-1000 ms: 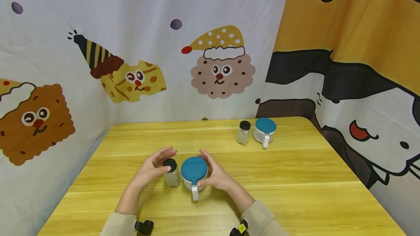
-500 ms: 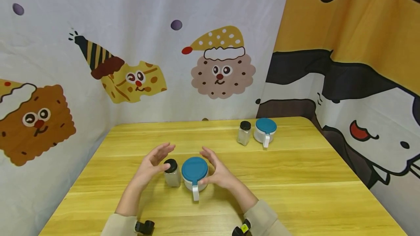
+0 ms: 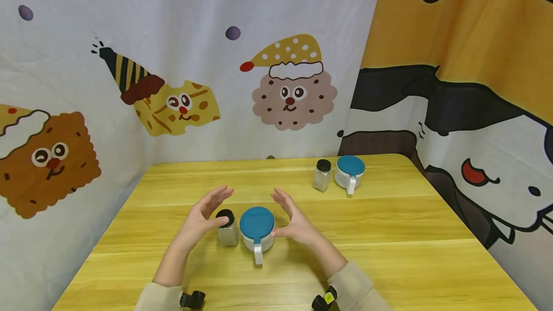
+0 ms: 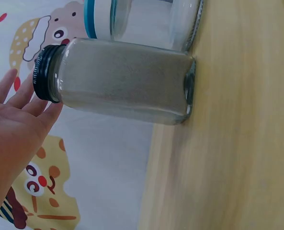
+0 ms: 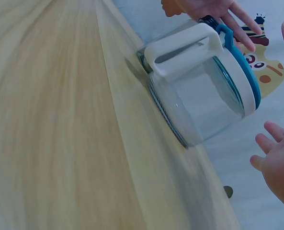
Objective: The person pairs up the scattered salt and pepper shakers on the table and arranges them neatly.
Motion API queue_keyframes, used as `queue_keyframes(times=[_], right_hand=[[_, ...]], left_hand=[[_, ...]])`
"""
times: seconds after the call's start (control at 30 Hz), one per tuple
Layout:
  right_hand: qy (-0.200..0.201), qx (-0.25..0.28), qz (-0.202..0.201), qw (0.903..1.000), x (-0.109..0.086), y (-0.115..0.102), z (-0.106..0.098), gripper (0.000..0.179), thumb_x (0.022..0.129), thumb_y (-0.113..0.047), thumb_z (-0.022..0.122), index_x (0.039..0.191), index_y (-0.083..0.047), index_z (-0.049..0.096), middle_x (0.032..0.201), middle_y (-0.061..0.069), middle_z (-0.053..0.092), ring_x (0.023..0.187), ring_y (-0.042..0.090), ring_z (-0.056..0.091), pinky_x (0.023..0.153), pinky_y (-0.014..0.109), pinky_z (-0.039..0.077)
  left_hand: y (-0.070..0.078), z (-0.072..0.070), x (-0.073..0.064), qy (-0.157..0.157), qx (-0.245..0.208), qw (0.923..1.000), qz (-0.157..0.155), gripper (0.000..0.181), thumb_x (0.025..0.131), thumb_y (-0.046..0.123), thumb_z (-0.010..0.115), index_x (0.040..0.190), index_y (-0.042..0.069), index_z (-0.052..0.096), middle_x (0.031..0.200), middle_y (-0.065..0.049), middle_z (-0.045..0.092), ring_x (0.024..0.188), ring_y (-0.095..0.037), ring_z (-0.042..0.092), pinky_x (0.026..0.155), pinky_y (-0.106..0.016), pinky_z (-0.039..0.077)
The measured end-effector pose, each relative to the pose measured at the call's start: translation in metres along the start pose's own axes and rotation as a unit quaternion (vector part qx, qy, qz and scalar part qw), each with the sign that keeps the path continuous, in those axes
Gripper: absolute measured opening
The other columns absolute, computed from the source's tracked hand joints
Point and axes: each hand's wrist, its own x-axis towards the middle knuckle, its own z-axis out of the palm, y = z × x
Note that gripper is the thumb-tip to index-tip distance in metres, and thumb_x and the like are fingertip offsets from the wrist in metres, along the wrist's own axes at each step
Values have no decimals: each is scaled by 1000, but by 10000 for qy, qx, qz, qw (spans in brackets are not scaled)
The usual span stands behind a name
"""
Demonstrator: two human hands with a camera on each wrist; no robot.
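Note:
A clear square glass jar with a black screw lid (image 3: 231, 235) stands upright near the table's middle. Just right of it is a round glass jar with a blue lid and white handle (image 3: 257, 224), the handle facing the person. My left hand (image 3: 200, 217) is spread around the left side of the black-lidded jar, its thumb over the lid; whether it touches cannot be told. My right hand (image 3: 298, 224) is held apart from the blue-lidded jar, fingers spread. In the right wrist view this hand (image 5: 278, 158) is clear of the glass.
Farther back on the wooden table (image 3: 389, 215) stand a second black-lidded jar (image 3: 321, 179) and a second blue-lidded jar (image 3: 349, 172), side by side. A printed curtain (image 3: 194, 13) hangs behind the table.
My right hand has come off the blue-lidded jar and moved to the right, its fingers spreading. The left hand's fingers have lifted and opened slightly around the black-lidded jar. Both jars stay put.

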Motion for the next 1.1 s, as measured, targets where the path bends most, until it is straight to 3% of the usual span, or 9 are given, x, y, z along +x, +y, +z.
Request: queue_keyframes(times=[0.17,0.4,0.67,0.77,0.9,1.03,1.1], right_hand=[[73,-49,-133,9999,-2,-1,-8,112,69,-39,85,152,-7,17,153,17,26,140,35,21,111,51,13],[213,38,-274,9994,-5,1,-20,107,72,-32,85,151,-5,19,152,19,27,140,37,20,111,52,10],[295,-170,-52,9994,-11,-5,-27,107,72,-31,85,152,-7,19,153,14,27,141,33,21,112,49,11],[305,-169,-41,9994,-12,-6,-29,105,73,-24,85,152,-5,18,153,14,27,140,34,21,112,49,11],[300,-193,-41,9994,-15,-8,-31,105,74,-17,84,152,-3,16,153,18,25,140,38,20,111,52,10],[332,-248,8,9991,-19,-28,-30,105,74,-25,84,150,1,17,151,24,24,139,43,19,110,56,10],[377,-269,-15,9989,-21,-38,-30,105,75,-28,84,149,4,17,150,26,25,138,45,18,109,58,9]], left_hand=[[4,2,0,-18,66,10000,58,68,85,-12,63,145,6,38,144,-19,42,133,-28,37,106,-21,27],[8,8,4,-131,-61,9999,-10,70,85,-9,65,146,7,36,146,-18,40,135,-29,34,106,-20,26],[11,16,8,-159,75,9997,-144,72,85,1,70,147,13,36,147,-11,39,137,-27,31,106,-20,25],[12,18,9,-125,158,9997,-165,72,85,2,71,147,14,37,147,-9,40,137,-26,31,106,-20,24],[14,20,9,-72,173,9996,-207,72,85,1,70,147,15,36,148,-8,40,137,-25,30,111,-35,22],[19,22,10,-3,126,9997,-219,73,85,-2,69,148,15,36,148,-8,40,138,-26,29,110,-53,16],[21,23,11,20,137,9997,-212,73,85,-1,70,148,14,36,148,-8,40,138,-25,29,111,-50,17]])
